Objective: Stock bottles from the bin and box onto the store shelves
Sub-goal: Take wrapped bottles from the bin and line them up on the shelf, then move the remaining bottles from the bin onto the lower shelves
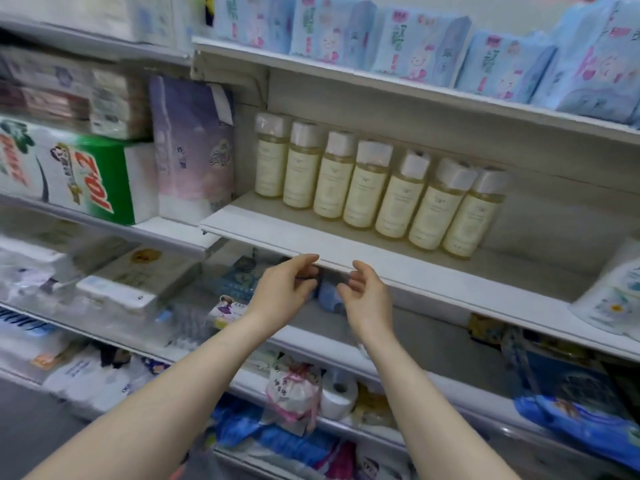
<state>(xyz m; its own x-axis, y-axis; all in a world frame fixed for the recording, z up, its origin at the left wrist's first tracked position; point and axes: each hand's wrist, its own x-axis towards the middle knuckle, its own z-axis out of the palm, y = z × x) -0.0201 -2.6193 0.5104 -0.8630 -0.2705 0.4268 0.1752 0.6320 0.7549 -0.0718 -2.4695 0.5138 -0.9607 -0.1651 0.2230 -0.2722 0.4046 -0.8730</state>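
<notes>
My left hand (287, 289) and right hand (363, 292) hover empty, fingers loosely curled, at the near edge of the shelf (277, 233); seven bottles (367, 183) stand upright in a tight far row, labels out, prob. leaving near space for more.

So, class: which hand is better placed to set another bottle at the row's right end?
Probably the right. The right hand looks empty and is nearer the bare shelf beside the last bottle; the left hand, which also looks empty, would have to cross it.
</notes>
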